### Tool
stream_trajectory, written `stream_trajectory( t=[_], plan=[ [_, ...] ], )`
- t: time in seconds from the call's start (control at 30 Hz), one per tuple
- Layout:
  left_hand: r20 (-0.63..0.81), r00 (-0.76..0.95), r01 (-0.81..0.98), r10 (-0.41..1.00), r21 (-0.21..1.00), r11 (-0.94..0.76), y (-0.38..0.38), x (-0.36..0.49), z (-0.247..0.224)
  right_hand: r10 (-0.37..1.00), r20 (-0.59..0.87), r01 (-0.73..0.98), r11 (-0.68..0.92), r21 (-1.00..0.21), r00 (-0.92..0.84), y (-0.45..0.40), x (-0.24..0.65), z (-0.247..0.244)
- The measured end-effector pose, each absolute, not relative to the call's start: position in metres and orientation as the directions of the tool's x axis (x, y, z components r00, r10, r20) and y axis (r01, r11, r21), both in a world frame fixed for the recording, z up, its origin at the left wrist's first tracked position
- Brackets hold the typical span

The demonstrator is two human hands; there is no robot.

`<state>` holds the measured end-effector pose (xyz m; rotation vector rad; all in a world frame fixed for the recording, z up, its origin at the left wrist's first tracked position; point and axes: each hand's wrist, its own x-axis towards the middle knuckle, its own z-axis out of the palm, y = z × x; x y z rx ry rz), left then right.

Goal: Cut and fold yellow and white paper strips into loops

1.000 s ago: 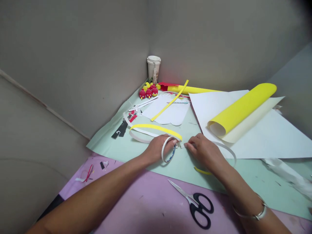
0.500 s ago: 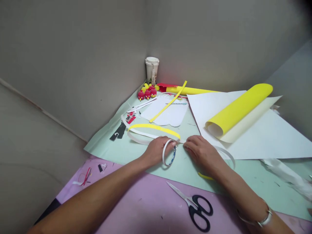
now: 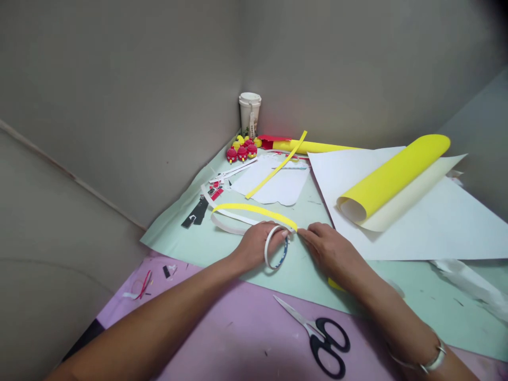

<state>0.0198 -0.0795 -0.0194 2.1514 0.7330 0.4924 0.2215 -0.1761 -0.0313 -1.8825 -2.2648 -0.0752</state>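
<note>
A yellow paper strip with a white back point(image 3: 254, 210) curves in a loop over the pale green sheet point(image 3: 222, 254). My left hand point(image 3: 260, 243) pinches near its right end. A narrow white ring with a blue-patterned inside, like a thin roll of tape point(image 3: 267, 253), stands upright at the left fingers. My right hand point(image 3: 325, 246) is closed at the fingertips, touching the strip's yellow tip. Whatever lies between those fingertips is too small to make out. Another yellow piece point(image 3: 335, 284) shows partly from under the right wrist.
Black-handled scissors point(image 3: 317, 336) lie on the purple table cover point(image 3: 238, 328), close to me. A yellow paper roll point(image 3: 392, 180) rests on white sheets point(image 3: 432, 227). Behind are a lidded cup point(image 3: 250, 114), several red and yellow balls point(image 3: 242, 153) and a loose yellow strip point(image 3: 278, 165). Paper scraps point(image 3: 194, 214) lie left.
My right hand has come slightly closer to the strip's end, and the white strip between the hands no longer shows. The pale curl beside the right forearm is now mostly hidden.
</note>
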Motion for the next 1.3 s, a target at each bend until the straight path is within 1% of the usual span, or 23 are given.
stream_trajectory(
  t=[0.1, 0.2, 0.3, 0.43, 0.6, 0.8, 0.97, 1.13, 1.3],
  plan=[
    [0.104, 0.758, 0.337, 0.644, 0.783, -0.523, -0.0798, 0.0197, -0.0191, 0.965, 0.197, 0.971, 0.2, -0.134, -0.172, -0.1802, 0.222, -0.0321],
    [0.102, 0.755, 0.339, 0.648, 0.785, -0.518, -0.0806, 0.0195, -0.0189, 0.957, 0.194, 0.95, 0.251, -0.188, -0.215, -0.1814, 0.2236, -0.0306],
    [0.097, 0.751, 0.352, 0.653, 0.778, -0.521, -0.0813, 0.0198, -0.0192, 0.947, 0.199, 0.931, 0.295, -0.214, -0.254, -0.1801, 0.2242, -0.0305],
    [0.12, 0.744, 0.365, 0.657, 0.751, -0.55, -0.0821, 0.0208, -0.0207, 0.928, 0.239, 0.918, 0.336, -0.211, -0.284, -0.1791, 0.2245, -0.034],
    [0.151, 0.749, 0.354, 0.645, 0.732, -0.582, -0.0825, 0.0216, -0.0225, 0.931, 0.213, 0.92, 0.337, -0.198, -0.296, -0.1802, 0.2237, -0.0333],
    [0.156, 0.742, 0.344, 0.652, 0.746, -0.57, -0.0823, 0.0218, -0.0247, 0.921, 0.222, 0.904, 0.368, -0.218, -0.321, -0.1802, 0.2215, -0.0311],
    [0.143, 0.737, 0.345, 0.66, 0.761, -0.55, -0.0839, 0.021, -0.0247, 0.922, 0.232, 0.9, 0.363, -0.24, -0.31, -0.1807, 0.2202, -0.0319],
    [0.208, 0.75, 0.307, 0.628, 0.732, -0.608, -0.087, 0.0212, -0.0258, 0.922, 0.236, 0.9, 0.362, -0.243, -0.307, -0.1811, 0.2194, -0.034],
    [0.247, 0.737, 0.297, 0.629, 0.718, -0.63, -0.0885, 0.0222, -0.0275, 0.909, 0.27, 0.892, 0.382, -0.242, -0.317, -0.181, 0.2174, -0.0323]
  ],
)
